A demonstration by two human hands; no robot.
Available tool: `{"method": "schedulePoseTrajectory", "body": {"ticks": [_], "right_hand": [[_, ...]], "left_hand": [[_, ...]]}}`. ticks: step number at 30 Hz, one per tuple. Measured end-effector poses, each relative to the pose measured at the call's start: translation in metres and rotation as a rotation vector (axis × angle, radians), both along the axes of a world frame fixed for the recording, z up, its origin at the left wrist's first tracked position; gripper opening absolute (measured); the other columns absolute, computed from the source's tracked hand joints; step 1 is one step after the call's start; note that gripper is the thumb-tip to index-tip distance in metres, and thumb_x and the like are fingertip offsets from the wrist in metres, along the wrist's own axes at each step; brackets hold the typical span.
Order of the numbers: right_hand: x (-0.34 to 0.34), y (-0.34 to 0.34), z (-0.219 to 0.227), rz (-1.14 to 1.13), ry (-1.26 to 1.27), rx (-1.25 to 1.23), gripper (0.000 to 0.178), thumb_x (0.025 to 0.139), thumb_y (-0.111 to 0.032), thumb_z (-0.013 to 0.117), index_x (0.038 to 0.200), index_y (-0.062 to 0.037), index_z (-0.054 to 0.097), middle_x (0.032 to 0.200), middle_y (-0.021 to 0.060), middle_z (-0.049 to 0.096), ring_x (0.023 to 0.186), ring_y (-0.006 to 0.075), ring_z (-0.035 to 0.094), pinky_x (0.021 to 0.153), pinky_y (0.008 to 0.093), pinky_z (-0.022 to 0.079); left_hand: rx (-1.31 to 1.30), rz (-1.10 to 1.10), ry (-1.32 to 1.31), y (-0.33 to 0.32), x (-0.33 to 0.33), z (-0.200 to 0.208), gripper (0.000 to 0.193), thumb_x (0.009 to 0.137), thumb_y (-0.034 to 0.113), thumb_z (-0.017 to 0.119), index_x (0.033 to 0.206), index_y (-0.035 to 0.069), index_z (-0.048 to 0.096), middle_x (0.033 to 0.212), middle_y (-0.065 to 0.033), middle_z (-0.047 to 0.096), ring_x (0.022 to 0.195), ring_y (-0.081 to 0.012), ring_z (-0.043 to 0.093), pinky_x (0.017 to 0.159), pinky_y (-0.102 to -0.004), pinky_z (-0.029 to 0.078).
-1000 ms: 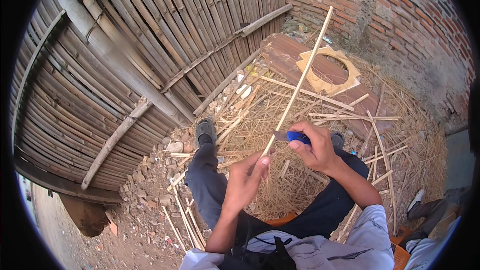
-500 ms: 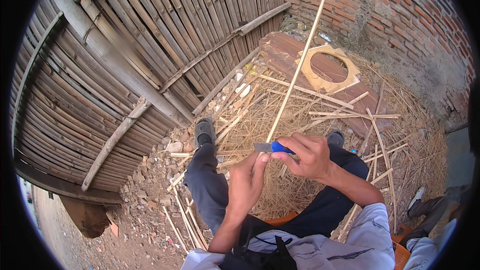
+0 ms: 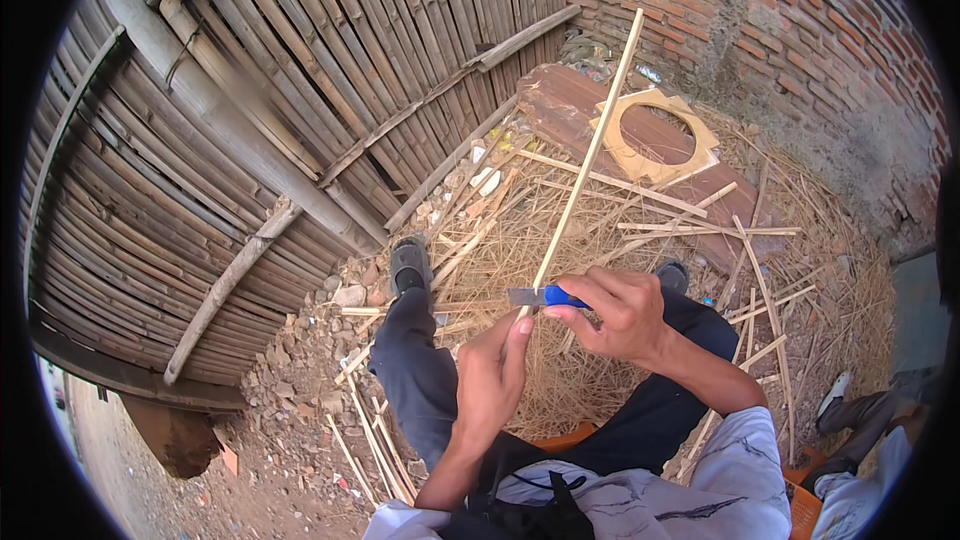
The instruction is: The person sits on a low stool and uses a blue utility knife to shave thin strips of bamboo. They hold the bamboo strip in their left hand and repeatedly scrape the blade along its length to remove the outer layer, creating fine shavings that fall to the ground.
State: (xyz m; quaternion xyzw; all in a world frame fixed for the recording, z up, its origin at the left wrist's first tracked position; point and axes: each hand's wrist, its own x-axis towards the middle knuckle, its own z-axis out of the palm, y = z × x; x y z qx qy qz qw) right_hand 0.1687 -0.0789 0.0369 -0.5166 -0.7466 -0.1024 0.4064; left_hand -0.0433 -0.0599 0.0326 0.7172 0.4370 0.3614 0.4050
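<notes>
A long, pale bamboo strip (image 3: 582, 180) rises slantwise from my hands toward the brick wall. My left hand (image 3: 490, 370) is closed around its lower end, thumb along the strip. In my right hand (image 3: 622, 312) is a utility knife (image 3: 563, 296) with a blue handle, gripped in curled fingers. The knife's grey blade lies across the strip just above my left thumb, touching it. How deep the edge sits in the strip is too small to tell.
Straw-like shavings (image 3: 590, 370) and loose strips (image 3: 765, 310) cover the ground between my legs. Ahead lie a brown board (image 3: 560, 105) and a tan panel with a round hole (image 3: 625, 155). A bamboo fence (image 3: 330, 70) stands left, a brick wall (image 3: 800, 50) right. Another person's leg (image 3: 855, 430) shows at right.
The strip has slid slightly down toward me, its far tip lower than before. My left hand has drawn back a little from the blade; the knife has hardly moved.
</notes>
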Motion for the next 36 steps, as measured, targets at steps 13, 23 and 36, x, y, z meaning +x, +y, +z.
{"method": "schedulePoseTrajectory", "body": {"ticks": [13,23,36], "right_hand": [[0.006,0.004,0.005,-0.059,0.022,0.038,0.029,0.092,-0.035,0.085,0.103,-0.0081,0.079,0.08,0.0058,0.075,0.062,0.0224,0.073,0.053,0.0335,0.055],[0.086,0.04,0.024,-0.378,0.244,0.112,0.032,0.1,-0.033,0.08,0.108,-0.0021,0.079,0.087,0.015,0.079,0.068,0.0284,0.075,0.062,0.0366,0.055],[0.101,0.036,0.032,-0.561,0.246,-0.24,0.038,0.103,-0.044,0.071,0.11,-0.0081,0.082,0.07,0.0158,0.07,0.063,0.0319,0.069,0.063,0.0428,0.052]], "left_hand": [[-0.035,-0.001,0.009,-0.006,-0.015,0.0,0.031,0.112,0.021,0.063,0.127,-0.003,0.075,0.068,-0.014,0.058,0.058,-0.0156,0.051,0.059,-0.0358,0.045],[-0.176,-0.045,0.11,-0.036,-0.059,-0.02,0.029,0.111,0.02,0.065,0.125,-0.003,0.076,0.067,-0.0113,0.059,0.058,-0.014,0.05,0.058,-0.0341,0.045],[-0.278,-0.033,0.03,-0.03,-0.09,-0.038,0.038,0.116,0.026,0.056,0.132,-0.002,0.076,0.07,0.0049,0.049,0.064,-0.0046,0.042,0.057,-0.0261,0.032]]}}
